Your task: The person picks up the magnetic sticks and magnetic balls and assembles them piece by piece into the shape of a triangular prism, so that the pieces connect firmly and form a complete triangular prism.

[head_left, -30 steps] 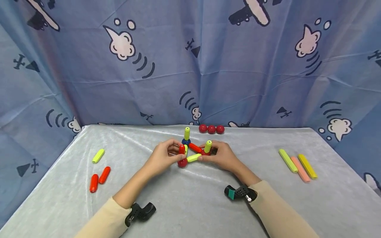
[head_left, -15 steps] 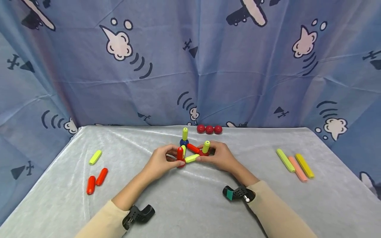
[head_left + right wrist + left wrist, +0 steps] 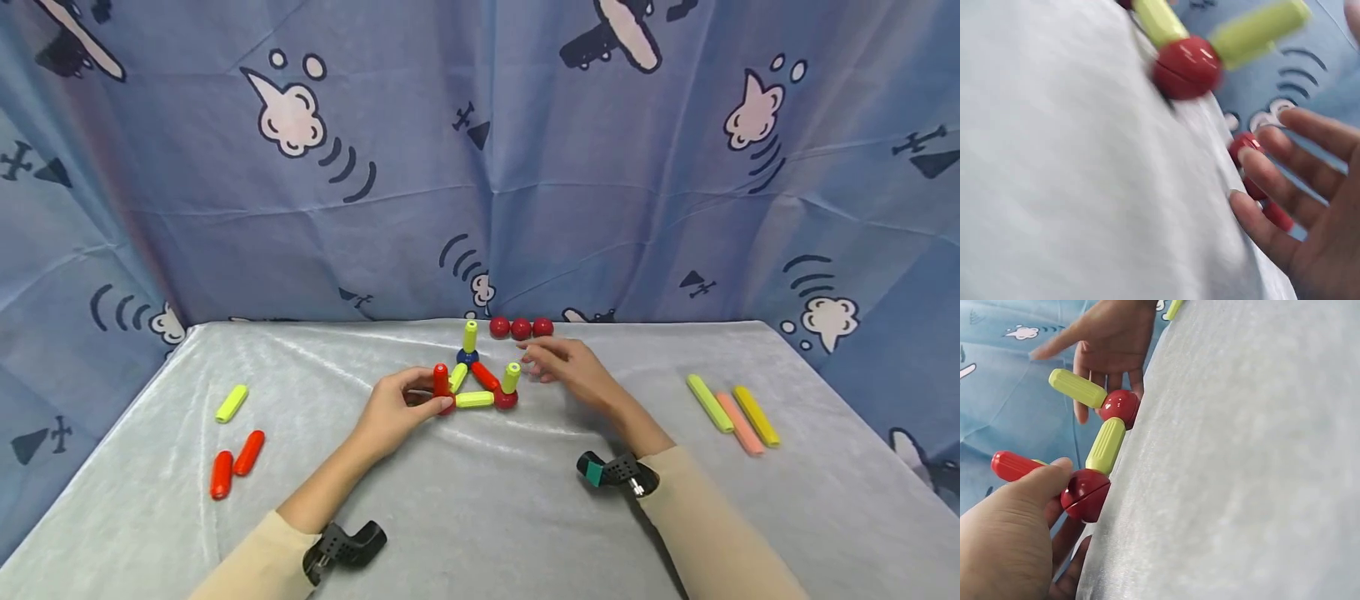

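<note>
A triangular frame of toy rods and balls lies mid-table. Its left corner is a red ball bearing an upright red rod; my left hand grips this corner between thumb and fingers. A yellow-green rod links it to the right red ball, topped by a yellow-green rod. At the back corner, a blue ball carries another upright yellow-green rod. My right hand is apart from the frame, fingers loosely extended and holding nothing, close to three loose red balls.
On the left lie a short yellow-green rod and two red rods. Longer rods rest to the right: light green, pink and yellow. A patterned blue curtain hangs behind the table.
My right hand has let go of the frame's right corner and moved away to the right and back. My left hand keeps its grip on the left corner.
</note>
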`<state>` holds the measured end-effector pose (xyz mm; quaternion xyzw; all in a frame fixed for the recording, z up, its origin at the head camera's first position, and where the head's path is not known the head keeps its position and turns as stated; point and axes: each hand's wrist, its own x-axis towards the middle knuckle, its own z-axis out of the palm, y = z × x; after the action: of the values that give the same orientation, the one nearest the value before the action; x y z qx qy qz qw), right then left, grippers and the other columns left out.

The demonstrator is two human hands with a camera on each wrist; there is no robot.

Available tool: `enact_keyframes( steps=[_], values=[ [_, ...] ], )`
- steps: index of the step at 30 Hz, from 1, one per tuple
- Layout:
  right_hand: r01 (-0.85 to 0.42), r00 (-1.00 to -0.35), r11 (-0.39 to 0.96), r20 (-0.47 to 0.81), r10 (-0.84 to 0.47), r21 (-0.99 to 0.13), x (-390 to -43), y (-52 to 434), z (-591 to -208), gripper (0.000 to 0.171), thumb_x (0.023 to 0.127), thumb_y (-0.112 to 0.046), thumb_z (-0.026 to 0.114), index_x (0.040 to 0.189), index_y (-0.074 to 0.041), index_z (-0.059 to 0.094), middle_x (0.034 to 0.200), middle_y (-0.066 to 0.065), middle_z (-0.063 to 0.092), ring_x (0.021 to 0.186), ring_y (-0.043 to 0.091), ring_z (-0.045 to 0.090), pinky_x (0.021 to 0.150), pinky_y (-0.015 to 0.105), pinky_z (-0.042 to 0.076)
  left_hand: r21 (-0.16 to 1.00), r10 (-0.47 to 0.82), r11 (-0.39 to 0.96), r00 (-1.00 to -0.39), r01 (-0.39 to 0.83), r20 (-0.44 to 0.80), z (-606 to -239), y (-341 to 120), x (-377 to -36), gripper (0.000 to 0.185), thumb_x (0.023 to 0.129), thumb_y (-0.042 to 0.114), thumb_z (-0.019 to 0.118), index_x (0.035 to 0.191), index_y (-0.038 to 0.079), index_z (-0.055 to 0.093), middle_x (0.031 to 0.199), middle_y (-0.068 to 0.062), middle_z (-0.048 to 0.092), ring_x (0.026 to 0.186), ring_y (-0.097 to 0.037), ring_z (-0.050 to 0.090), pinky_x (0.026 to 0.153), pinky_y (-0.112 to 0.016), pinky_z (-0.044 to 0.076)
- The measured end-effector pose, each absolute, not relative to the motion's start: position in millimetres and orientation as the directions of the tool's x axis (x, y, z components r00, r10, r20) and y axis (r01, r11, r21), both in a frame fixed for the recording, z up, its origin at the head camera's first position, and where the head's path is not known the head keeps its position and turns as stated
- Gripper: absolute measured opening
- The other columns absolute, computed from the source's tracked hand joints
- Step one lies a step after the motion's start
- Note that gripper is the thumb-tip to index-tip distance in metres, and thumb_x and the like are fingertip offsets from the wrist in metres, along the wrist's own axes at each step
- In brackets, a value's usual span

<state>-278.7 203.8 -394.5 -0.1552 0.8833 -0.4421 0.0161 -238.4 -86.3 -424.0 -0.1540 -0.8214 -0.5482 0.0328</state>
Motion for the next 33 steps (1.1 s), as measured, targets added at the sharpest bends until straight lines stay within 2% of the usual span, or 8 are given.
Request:
enact_keyframes(
  steps=[3, 6, 11, 19, 26, 30, 33],
  values=[
    [-0.205, -0.979, 0.599, 0.168, -0.119, -0.774, -292, 212, -394, 0.04, 0.1, -0.034, 0.063, 0.126, -0.004, 0.068, 0.122, 0.019, 0.07, 0.104, 0.033, 0.068, 0.084, 0.04, 0.061, 0.893, 0.215, 0.349, -0.952, 0.285, 0.22, -424, -86, -239, 0.032, 0.084, 0.011, 0.082, 0.114, 0.005, 0.073, 0.107, -0.013, 0.076, 0.092, -0.021, 0.073, 0.086, -0.032, 0.061],
    [-0.191, -0.973, 0.69, 0.226, -0.04, -0.699, -308, 214, -398, 0.039, 0.094, -0.028, 0.072, 0.125, -0.005, 0.068, 0.127, 0.019, 0.067, 0.112, 0.036, 0.066, 0.09, 0.046, 0.058, 0.892, 0.204, 0.352, -0.953, 0.283, 0.222, -425, -87, -241, 0.032, 0.083, 0.009, 0.082, 0.113, 0.006, 0.073, 0.106, -0.012, 0.077, 0.091, -0.02, 0.073, 0.085, -0.03, 0.061],
    [-0.226, -0.963, 0.759, 0.255, -0.081, -0.611, -325, 216, -405, 0.051, 0.089, -0.02, 0.078, 0.135, -0.002, 0.062, 0.137, 0.024, 0.059, 0.12, 0.041, 0.061, 0.102, 0.055, 0.05, 0.898, 0.215, 0.335, -0.951, 0.286, 0.223, -428, -85, -242, 0.032, 0.083, 0.009, 0.082, 0.113, 0.005, 0.073, 0.107, -0.012, 0.076, 0.091, -0.019, 0.072, 0.084, -0.028, 0.06],
    [-0.21, -0.972, 0.76, 0.215, -0.095, -0.615, -338, 215, -407, 0.04, 0.093, -0.013, 0.072, 0.131, -0.001, 0.065, 0.129, 0.022, 0.066, 0.116, 0.039, 0.067, 0.103, 0.052, 0.051, 0.906, 0.207, 0.306, -0.95, 0.291, 0.235, -431, -86, -243, 0.035, 0.082, 0.012, 0.084, 0.115, 0.008, 0.073, 0.107, -0.01, 0.076, 0.092, -0.018, 0.071, 0.086, -0.03, 0.061],
    [-0.221, -0.966, 0.679, 0.253, -0.054, -0.7, -330, 209, -390, 0.042, 0.093, -0.021, 0.075, 0.131, -0.007, 0.066, 0.127, 0.017, 0.069, 0.115, 0.036, 0.067, 0.093, 0.05, 0.057, 0.904, 0.209, 0.307, -0.947, 0.298, 0.242, -433, -84, -244, 0.034, 0.083, 0.013, 0.084, 0.115, 0.008, 0.073, 0.106, -0.01, 0.077, 0.092, -0.018, 0.072, 0.086, -0.029, 0.06],
    [-0.277, -0.96, 0.59, 0.236, -0.148, -0.758, -318, 183, -362, 0.044, 0.091, -0.026, 0.077, 0.131, -0.012, 0.067, 0.127, 0.014, 0.069, 0.113, 0.034, 0.069, 0.088, 0.048, 0.061, 0.903, 0.206, 0.306, -0.947, 0.3, 0.245, -433, -85, -245, 0.033, 0.083, 0.012, 0.083, 0.114, 0.007, 0.073, 0.106, -0.01, 0.077, 0.092, -0.017, 0.072, 0.085, -0.026, 0.06],
    [-0.332, -0.94, 0.502, 0.238, -0.244, -0.799, -311, 158, -347, 0.042, 0.091, -0.022, 0.077, 0.13, -0.01, 0.067, 0.123, 0.015, 0.071, 0.108, 0.035, 0.07, 0.082, 0.05, 0.062, 0.902, 0.21, 0.301, -0.944, 0.309, 0.253, -433, -87, -246, 0.032, 0.083, 0.011, 0.083, 0.114, 0.006, 0.073, 0.106, -0.011, 0.077, 0.093, -0.018, 0.072, 0.084, -0.024, 0.059]
  ],
)
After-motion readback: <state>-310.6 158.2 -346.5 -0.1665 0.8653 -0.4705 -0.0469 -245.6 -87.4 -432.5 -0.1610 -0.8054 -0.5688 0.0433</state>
